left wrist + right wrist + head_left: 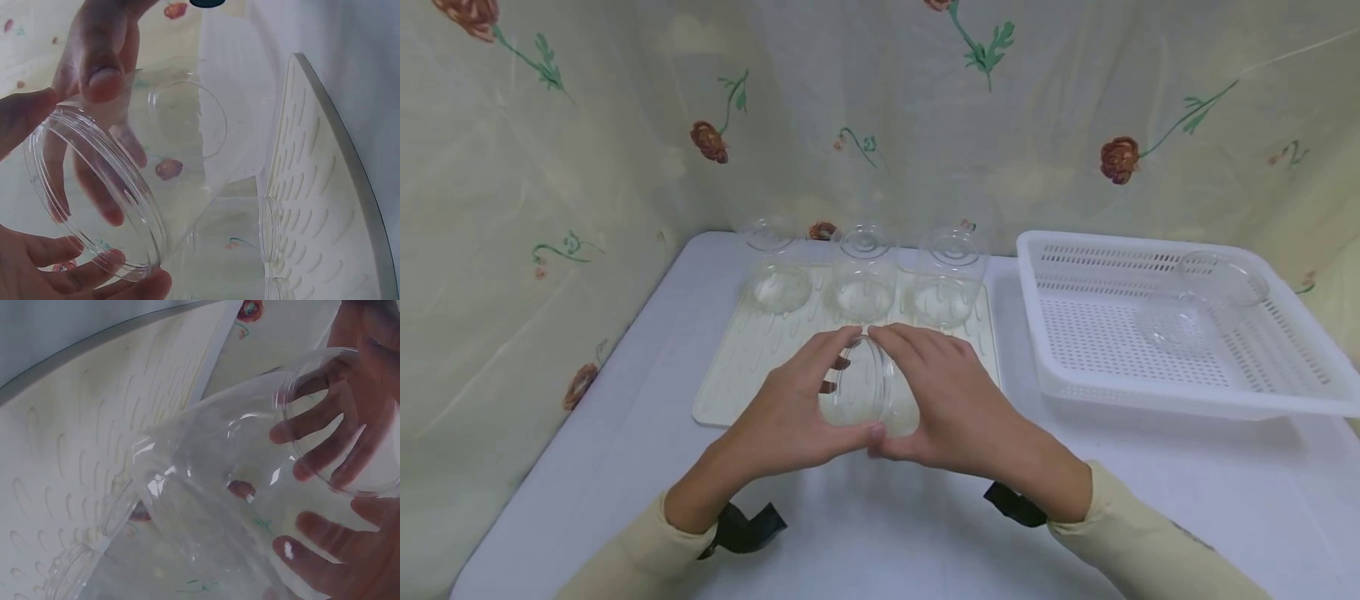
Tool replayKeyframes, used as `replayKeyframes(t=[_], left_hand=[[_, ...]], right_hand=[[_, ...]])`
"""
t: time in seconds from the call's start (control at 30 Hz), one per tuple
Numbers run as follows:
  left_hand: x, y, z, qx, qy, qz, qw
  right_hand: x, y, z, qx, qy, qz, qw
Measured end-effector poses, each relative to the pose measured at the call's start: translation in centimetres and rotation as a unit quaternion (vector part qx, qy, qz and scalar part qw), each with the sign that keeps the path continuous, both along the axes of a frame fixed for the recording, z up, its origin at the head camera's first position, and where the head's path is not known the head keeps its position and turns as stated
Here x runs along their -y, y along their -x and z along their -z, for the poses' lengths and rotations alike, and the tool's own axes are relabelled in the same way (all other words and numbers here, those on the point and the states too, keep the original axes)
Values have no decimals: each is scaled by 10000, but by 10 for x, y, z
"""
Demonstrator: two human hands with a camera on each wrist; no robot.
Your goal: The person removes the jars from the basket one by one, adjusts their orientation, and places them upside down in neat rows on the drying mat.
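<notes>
A clear jar [859, 385] is held between my two hands above the front of a cream drying mat [733, 387]. My left hand [790, 408] curves round its rim from the left, my right hand [958, 400] from the right, and the thumbs meet at the near side. In the left wrist view the jar [187, 181] is tilted, its ridged mouth towards the hands. The right wrist view shows its smooth wall [206, 456] and fingers seen through the rim. Behind the hands, three like jars stand mouth down on the mat: left [781, 283], middle [863, 283] and right [947, 287].
To the right of the mat is a white perforated basket [1037, 367], with another clear jar [1221, 279] lying tilted inside. A flowered curtain [917, 167] hangs behind a table with a white cloth [1150, 483]. Black straps [747, 529] hang at the wrists.
</notes>
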State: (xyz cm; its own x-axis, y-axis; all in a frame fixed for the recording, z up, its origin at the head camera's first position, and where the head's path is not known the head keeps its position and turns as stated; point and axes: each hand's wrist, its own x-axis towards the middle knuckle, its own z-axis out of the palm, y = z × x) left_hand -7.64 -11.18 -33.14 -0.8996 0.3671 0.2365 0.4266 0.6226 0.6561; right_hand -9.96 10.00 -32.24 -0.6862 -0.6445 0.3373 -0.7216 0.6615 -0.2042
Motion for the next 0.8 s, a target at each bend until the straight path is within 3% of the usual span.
replayKeyframes(t=[0.33,0.8], left_hand=[[7,-5,1,-249,-5,127,9996],[15,-13,-1,-280,-2,289,9992]], right_hand=[[-10,-3,2,578,-104,100,9982],[-21,-7,8,466,-58,-136,9988]])
